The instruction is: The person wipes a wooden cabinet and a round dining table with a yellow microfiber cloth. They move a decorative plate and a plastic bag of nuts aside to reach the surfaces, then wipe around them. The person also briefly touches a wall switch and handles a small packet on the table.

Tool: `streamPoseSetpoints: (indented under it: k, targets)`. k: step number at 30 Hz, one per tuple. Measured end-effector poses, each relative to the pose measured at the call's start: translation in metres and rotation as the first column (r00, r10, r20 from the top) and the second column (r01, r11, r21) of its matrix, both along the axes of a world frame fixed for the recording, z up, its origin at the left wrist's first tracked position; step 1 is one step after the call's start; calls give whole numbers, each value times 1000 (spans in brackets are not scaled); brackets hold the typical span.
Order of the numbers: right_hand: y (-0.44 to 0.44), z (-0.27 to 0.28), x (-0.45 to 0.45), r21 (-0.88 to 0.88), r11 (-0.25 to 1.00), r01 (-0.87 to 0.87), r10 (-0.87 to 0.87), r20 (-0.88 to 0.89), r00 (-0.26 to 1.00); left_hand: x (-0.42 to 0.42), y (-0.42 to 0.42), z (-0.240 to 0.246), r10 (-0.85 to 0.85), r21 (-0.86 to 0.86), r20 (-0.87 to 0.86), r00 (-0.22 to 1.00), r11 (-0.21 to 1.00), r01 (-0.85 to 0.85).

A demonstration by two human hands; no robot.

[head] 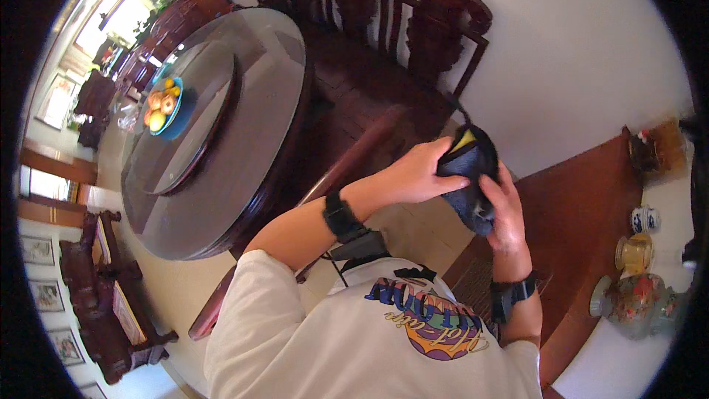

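Note:
Both my hands hold a small black pouch (pixel 468 177) in front of me, over the tiled floor. My left hand (pixel 429 173) grips its left side near the top, thumb across the front. At the top, an opening shows a yellow patch, and a dark strap sticks up behind it. On the pouch's right side is my right hand (pixel 505 205), its fingers bent over the edge. What is inside the pouch cannot be told. Each wrist wears a black band.
A round glass-topped table (pixel 266 94) with a blue fruit bowl (pixel 178 108) stands left. Dark carved chairs (pixel 437 27) line the wall ahead. At right is a wooden cabinet top (pixel 565 205), with a floral vase (pixel 637 299) and jars (pixel 645 219) beyond.

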State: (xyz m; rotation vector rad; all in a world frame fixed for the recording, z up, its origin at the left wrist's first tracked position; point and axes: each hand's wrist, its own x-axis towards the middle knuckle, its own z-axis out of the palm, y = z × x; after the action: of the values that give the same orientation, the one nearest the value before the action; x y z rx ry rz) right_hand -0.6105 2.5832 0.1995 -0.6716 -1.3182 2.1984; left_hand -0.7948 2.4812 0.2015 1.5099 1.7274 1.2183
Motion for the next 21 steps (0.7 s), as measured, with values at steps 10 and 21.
streamPoseSetpoints:
  k: [10, 21]
  targets:
    - [-29, -46, -182, 990, 112, -80, -13, 82, 997, -19, -187, 21, 723, 125, 247, 645, 636, -761]
    - [-250, -56, -132, 988, 89, -129, 431, 78, 899, 97, -360, 19, 923, 149, 270, 272, 239, -959]
